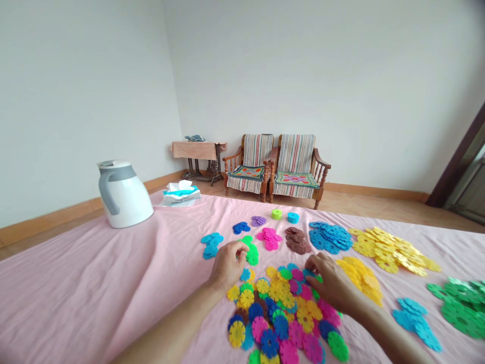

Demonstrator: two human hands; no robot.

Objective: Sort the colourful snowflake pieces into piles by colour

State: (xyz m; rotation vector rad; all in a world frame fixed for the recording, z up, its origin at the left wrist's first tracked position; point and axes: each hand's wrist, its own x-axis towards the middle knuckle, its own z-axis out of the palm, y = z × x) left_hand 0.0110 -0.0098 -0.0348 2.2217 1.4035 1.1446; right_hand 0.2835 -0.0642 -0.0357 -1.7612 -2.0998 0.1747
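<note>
Notched plastic flower discs lie on a pink cloth in a mixed pile (280, 318) close to me, with one-colour piles beyond it. My left hand (229, 260) is closed, its fingertips bent at the edge of the bright green pile (252, 255); whatever they pinch is hidden. My right hand (329, 280) reaches to the far right edge of the mixed pile. Its thumb and fingers are bent around the spot where a blue disc (309, 273) shows; their exact grip is unclear. Brown discs (296, 240) and pink discs (270, 238) lie just beyond the hands.
Blue (329, 237), yellow (394, 250), orange-yellow (361, 278) and dark green (464, 308) piles spread to the right. Two short stacks, lime (276, 214) and light blue (293, 217), stand farther back. A white jug (131, 199) and tissue box (182, 192) stand at left.
</note>
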